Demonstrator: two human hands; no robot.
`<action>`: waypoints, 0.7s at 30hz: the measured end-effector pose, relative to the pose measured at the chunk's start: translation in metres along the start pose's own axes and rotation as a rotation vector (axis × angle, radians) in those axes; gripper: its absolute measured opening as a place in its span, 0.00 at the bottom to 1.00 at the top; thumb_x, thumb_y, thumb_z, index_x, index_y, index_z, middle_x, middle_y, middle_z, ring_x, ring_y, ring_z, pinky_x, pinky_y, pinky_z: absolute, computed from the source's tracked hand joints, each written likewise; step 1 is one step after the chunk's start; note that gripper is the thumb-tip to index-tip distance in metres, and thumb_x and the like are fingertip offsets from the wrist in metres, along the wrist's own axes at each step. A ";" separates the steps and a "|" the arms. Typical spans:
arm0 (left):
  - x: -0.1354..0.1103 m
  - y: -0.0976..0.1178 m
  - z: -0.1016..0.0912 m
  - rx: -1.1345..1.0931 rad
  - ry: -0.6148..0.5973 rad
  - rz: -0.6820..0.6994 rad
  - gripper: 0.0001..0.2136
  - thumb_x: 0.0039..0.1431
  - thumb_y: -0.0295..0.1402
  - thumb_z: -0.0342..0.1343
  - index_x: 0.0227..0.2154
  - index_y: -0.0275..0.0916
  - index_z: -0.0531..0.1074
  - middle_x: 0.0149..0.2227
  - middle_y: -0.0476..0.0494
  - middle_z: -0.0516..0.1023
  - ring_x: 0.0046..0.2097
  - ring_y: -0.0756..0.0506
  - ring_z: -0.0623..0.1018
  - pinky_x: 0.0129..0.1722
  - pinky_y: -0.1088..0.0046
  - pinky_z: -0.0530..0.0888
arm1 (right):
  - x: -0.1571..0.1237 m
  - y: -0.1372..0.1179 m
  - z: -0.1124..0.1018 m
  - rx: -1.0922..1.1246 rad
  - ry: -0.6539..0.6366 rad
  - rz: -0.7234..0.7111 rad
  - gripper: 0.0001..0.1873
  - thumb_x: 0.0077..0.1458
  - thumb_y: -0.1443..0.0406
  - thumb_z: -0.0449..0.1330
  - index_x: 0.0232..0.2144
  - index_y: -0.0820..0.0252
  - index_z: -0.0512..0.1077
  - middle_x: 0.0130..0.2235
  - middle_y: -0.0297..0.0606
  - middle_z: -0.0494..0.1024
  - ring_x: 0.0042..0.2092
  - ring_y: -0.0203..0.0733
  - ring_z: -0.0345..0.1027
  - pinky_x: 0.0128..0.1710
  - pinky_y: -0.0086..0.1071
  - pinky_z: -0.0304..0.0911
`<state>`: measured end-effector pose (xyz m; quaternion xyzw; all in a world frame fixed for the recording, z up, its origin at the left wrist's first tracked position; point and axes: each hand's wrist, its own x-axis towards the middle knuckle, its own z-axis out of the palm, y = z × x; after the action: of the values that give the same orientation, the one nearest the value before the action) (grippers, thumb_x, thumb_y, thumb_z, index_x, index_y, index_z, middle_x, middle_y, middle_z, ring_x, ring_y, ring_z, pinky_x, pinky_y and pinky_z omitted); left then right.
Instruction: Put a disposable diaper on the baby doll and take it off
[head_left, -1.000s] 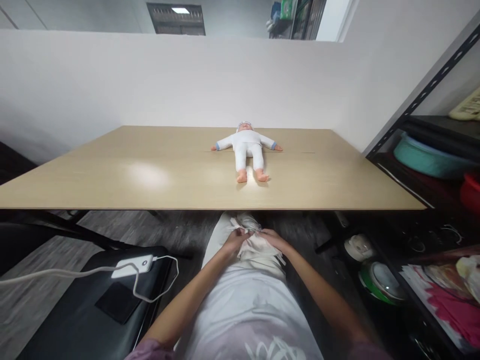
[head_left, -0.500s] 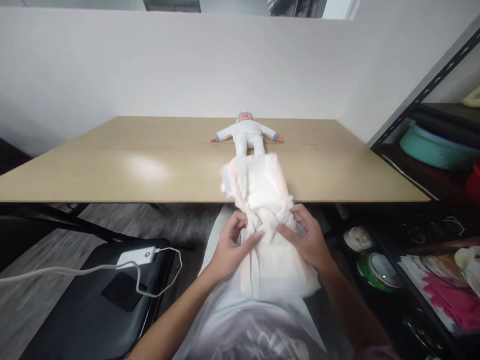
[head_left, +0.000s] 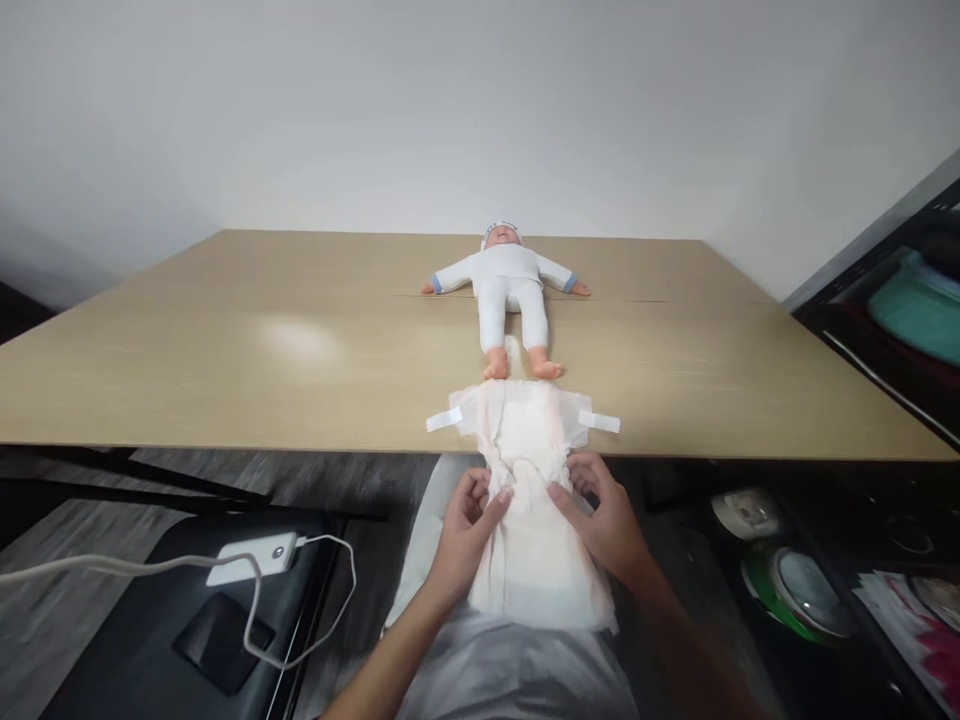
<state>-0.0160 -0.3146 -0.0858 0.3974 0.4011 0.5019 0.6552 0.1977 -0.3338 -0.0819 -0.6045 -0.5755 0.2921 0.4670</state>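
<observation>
An unfolded white diaper (head_left: 525, 420) stretches from the table's front edge down toward my lap, its side tabs spread out over the tabletop. My left hand (head_left: 474, 525) pinches its left edge near the middle, thumb on top. On the opposite edge my right hand (head_left: 600, 515) grips it the same way, fingers partly hidden beneath. Between the thumbs the material is bunched. Just past the diaper's far end lies a baby doll (head_left: 511, 275) on its back, in a white outfit and cap, arms out and bare feet toward me.
The wooden table (head_left: 300, 370) reaches to a pale wall. At left a black chair (head_left: 127, 650) carries a white power bank (head_left: 255, 558) with a cable and a dark flat object (head_left: 223, 642). At right stands a dark shelf with a teal basin (head_left: 919, 310) and other items.
The diaper's far end has come down flat onto the table with both side tabs now spread. The doll's feet have come into sight. Both hands keep their hold; the view has tilted down.
</observation>
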 end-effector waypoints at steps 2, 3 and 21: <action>0.001 -0.003 -0.004 0.031 0.014 -0.012 0.24 0.60 0.55 0.75 0.37 0.43 0.70 0.36 0.49 0.71 0.37 0.47 0.71 0.39 0.74 0.72 | 0.003 -0.004 -0.003 -0.094 0.103 -0.081 0.18 0.66 0.52 0.70 0.47 0.53 0.71 0.39 0.36 0.79 0.35 0.43 0.72 0.37 0.37 0.71; 0.000 -0.004 -0.006 0.044 0.019 -0.017 0.24 0.60 0.55 0.75 0.38 0.43 0.71 0.37 0.48 0.71 0.38 0.47 0.72 0.40 0.73 0.72 | 0.006 -0.008 -0.003 -0.133 0.148 -0.134 0.18 0.65 0.53 0.71 0.49 0.53 0.71 0.41 0.38 0.79 0.37 0.44 0.72 0.38 0.38 0.72; 0.035 0.064 -0.058 0.812 -0.130 0.495 0.13 0.72 0.30 0.63 0.56 0.49 0.77 0.52 0.41 0.84 0.55 0.38 0.82 0.58 0.62 0.77 | 0.123 -0.015 0.040 -0.610 -0.335 -0.491 0.37 0.75 0.49 0.61 0.79 0.52 0.63 0.80 0.49 0.62 0.81 0.61 0.53 0.80 0.64 0.53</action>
<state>-0.0849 -0.2619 -0.0523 0.7352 0.4165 0.4197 0.3315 0.1764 -0.2065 -0.0612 -0.5040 -0.8304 0.0829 0.2226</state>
